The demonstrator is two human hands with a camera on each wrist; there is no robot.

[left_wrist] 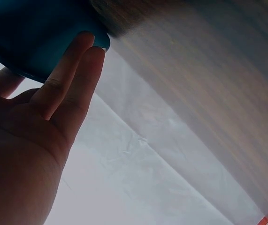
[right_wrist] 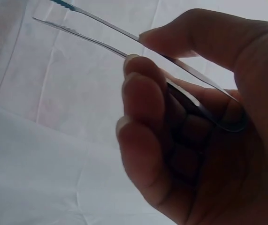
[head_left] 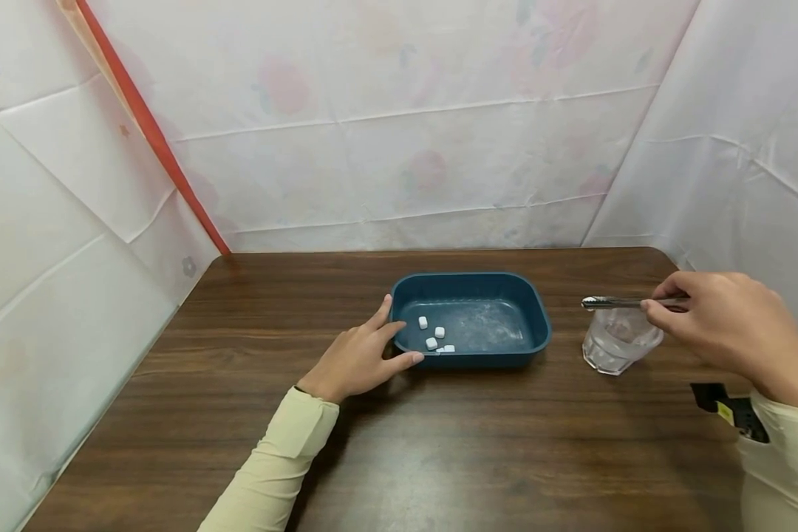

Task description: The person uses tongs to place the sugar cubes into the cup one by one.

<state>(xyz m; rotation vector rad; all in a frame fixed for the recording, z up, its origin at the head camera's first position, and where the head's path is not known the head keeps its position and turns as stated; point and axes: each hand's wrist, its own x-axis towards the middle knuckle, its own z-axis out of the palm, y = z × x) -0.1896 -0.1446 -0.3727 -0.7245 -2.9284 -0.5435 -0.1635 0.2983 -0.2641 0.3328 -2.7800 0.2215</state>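
Note:
A dark blue dish sits at mid-table with several small white cubes near its front left corner. My left hand rests on the dish's left end, thumb at the front rim and fingers spread along the side. In the left wrist view, its extended fingers lie against the dish's outer wall. To the right, my right hand pinches small metal tongs over a clear faceted glass. The right wrist view shows the serrated tips apart, with nothing between them.
The brown wooden table runs back to a pale floral sheet. More sheeting hangs close on the right side. A red strip slants down to the table's back left corner.

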